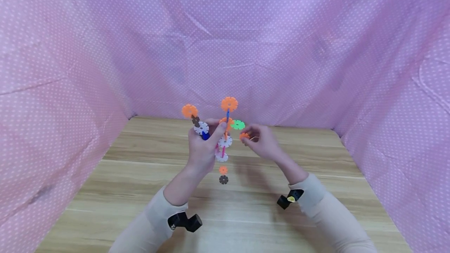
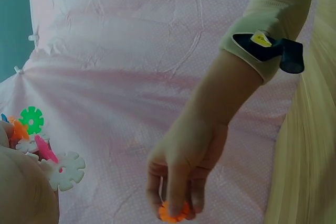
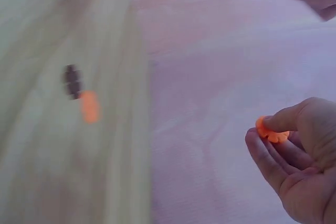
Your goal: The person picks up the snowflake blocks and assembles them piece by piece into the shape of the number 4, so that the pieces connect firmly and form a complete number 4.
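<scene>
My left hand [image 1: 202, 147] grips a built-up chain of notched plastic snowflake discs, held above the table. It carries an orange disc [image 1: 190, 111] on its left branch, another orange disc [image 1: 229, 104] at the top, a green disc [image 1: 238, 124] on the right and white discs [image 1: 225, 141] lower down. Pink and blue discs stand edge-on between them; the palm hides part of the build. To the right, apart from it, my right hand [image 1: 263, 141] pinches an orange snowflake piece [image 3: 274, 131] between thumb and fingers; whether this is one disc or two joined is unclear.
On the wooden table [image 1: 140, 190] lie a loose orange disc [image 1: 223, 170] and a dark brown disc [image 1: 223, 179], close together below the left hand. Pink dotted cloth [image 1: 225, 50] hangs at the back and both sides. Each wrist wears a black camera mount [image 1: 184, 221].
</scene>
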The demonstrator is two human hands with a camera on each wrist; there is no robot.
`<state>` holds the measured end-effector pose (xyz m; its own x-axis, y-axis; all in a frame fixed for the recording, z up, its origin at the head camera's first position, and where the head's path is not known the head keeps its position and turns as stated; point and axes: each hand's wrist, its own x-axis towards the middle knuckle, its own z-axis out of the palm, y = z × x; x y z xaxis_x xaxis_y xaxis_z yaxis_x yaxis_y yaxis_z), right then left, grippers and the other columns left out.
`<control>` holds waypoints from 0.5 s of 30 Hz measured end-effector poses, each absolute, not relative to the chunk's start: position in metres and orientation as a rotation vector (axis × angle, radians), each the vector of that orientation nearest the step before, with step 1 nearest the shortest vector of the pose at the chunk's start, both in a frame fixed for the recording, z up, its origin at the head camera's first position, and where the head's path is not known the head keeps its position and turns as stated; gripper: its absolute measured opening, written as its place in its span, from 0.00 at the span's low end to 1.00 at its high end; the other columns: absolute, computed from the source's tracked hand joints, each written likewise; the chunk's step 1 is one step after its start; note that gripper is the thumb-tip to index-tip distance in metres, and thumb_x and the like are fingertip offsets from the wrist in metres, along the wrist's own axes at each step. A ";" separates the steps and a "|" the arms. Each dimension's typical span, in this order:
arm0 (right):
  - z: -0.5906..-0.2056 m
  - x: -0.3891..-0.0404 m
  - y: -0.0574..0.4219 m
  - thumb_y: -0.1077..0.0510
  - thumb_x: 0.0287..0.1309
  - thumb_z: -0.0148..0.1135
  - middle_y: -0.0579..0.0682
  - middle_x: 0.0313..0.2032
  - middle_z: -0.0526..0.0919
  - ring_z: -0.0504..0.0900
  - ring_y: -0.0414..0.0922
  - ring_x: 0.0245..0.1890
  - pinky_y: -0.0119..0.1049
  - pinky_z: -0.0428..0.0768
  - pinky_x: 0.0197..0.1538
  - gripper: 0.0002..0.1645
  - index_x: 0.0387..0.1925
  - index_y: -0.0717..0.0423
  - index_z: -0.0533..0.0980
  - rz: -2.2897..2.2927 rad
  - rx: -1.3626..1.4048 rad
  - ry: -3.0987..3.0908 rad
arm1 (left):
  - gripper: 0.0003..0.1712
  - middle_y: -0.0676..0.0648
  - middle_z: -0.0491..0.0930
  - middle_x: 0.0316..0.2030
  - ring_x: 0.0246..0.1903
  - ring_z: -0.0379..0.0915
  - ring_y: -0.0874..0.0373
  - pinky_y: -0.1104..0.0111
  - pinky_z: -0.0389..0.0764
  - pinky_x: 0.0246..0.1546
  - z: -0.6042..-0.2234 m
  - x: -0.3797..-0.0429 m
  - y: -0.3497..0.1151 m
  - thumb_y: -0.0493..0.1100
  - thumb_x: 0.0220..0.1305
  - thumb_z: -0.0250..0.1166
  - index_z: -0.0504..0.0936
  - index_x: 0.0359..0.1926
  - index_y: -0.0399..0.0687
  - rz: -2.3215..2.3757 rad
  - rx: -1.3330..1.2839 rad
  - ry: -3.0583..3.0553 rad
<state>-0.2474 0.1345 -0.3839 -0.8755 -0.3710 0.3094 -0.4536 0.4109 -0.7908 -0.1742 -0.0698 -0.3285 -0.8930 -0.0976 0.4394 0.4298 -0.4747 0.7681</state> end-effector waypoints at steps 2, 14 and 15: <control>-0.371 -0.243 0.138 0.69 0.64 0.72 0.62 0.38 0.90 0.90 0.46 0.34 0.35 0.93 0.40 0.10 0.46 0.66 0.83 1.529 0.742 -2.483 | 0.10 0.54 0.91 0.34 0.35 0.86 0.63 0.76 0.88 0.38 -0.329 -0.175 -0.070 0.42 0.63 0.79 0.88 0.37 0.42 -2.412 -0.492 -1.397; -0.312 -0.210 0.144 0.77 0.63 0.66 0.44 0.37 0.91 0.92 0.39 0.34 0.36 0.94 0.44 0.10 0.46 0.75 0.80 1.773 0.907 -2.039 | 0.04 0.56 0.91 0.34 0.33 0.85 0.65 0.77 0.87 0.36 -0.333 -0.177 -0.069 0.36 0.67 0.74 0.88 0.36 0.49 -2.389 -0.504 -1.431; -0.310 -0.207 0.143 0.77 0.63 0.66 0.42 0.37 0.91 0.92 0.39 0.34 0.36 0.94 0.44 0.10 0.45 0.76 0.79 1.782 0.921 -2.018 | 0.05 0.56 0.91 0.34 0.33 0.85 0.65 0.77 0.87 0.36 -0.333 -0.177 -0.069 0.35 0.67 0.74 0.88 0.36 0.50 -2.385 -0.503 -1.438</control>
